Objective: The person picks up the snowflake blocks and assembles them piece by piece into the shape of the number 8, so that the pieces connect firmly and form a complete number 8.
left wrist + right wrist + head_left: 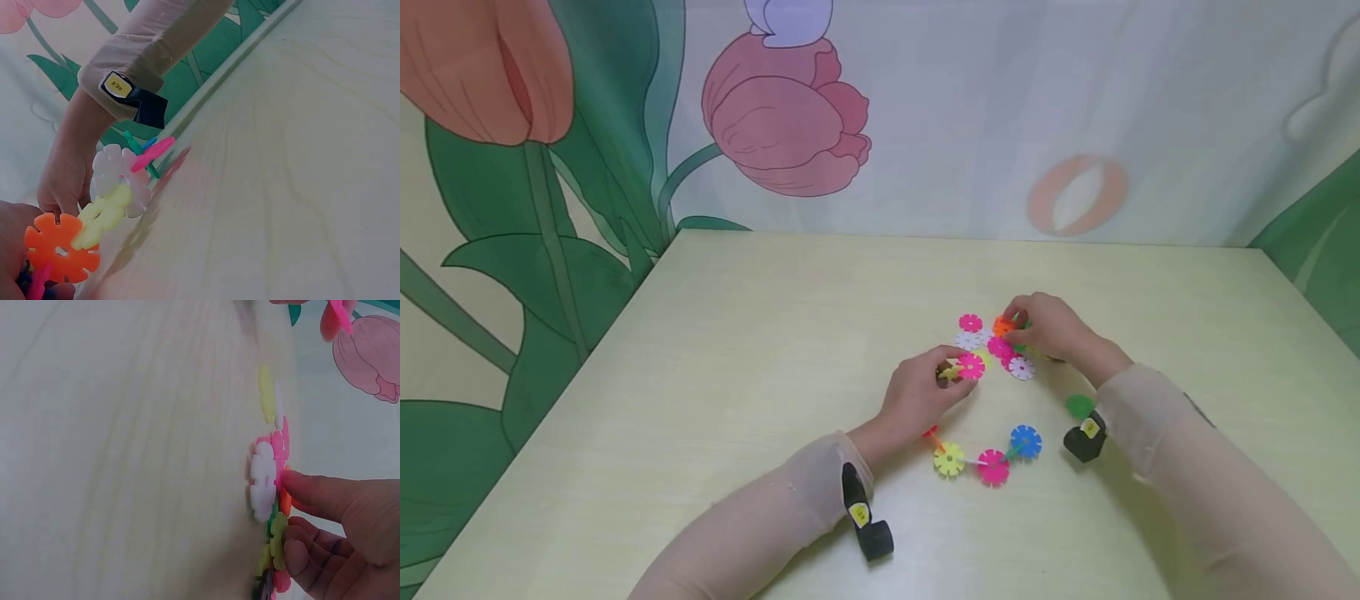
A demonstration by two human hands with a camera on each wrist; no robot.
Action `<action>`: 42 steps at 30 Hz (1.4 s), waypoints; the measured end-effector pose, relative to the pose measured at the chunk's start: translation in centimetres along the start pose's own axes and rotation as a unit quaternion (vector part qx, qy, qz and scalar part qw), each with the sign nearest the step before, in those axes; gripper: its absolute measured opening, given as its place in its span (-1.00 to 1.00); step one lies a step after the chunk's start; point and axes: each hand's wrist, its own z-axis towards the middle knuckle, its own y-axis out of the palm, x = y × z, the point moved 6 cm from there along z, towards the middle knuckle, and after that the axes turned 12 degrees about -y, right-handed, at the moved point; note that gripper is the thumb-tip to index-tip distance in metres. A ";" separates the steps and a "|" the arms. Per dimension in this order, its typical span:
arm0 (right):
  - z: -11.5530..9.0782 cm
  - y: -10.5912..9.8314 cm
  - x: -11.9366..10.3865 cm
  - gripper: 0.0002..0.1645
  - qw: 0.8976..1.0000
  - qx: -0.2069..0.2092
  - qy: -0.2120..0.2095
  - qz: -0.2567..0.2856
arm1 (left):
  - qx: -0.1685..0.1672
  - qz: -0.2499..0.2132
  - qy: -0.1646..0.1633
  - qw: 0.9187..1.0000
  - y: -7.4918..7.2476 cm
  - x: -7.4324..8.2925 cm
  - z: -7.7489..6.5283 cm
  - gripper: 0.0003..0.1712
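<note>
My left hand [925, 387] pinches linked plastic snowflake discs between thumb and fingers, with a pink disc [972, 366] showing at the fingertips. From under that hand a chain curves across the table, with a yellow disc [949, 460], a pink one and a blue disc [1026, 442] at its far end. The left wrist view shows an orange disc [62, 247] of this chain close by the hand. Over a loose pile of discs, my right hand [1052, 327] has thumb and finger at an orange disc [1002, 326]. A white disc [262, 481] lies beside the thumb.
Pink, white, yellow and green discs make up the pile on the pale table [775, 350]. One green piece [1080, 406] shows near the right sleeve. Black wrist cameras [872, 533] hang below both cuffs. A flower-printed cloth [940, 117] stands behind the table.
</note>
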 end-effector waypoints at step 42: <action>-7.8 0.2 -6.4 -0.85 0.975 0.160 -0.148 0.041 | 0.004 -0.027 0.012 1.000 -0.3 0.0 0.3 -0.48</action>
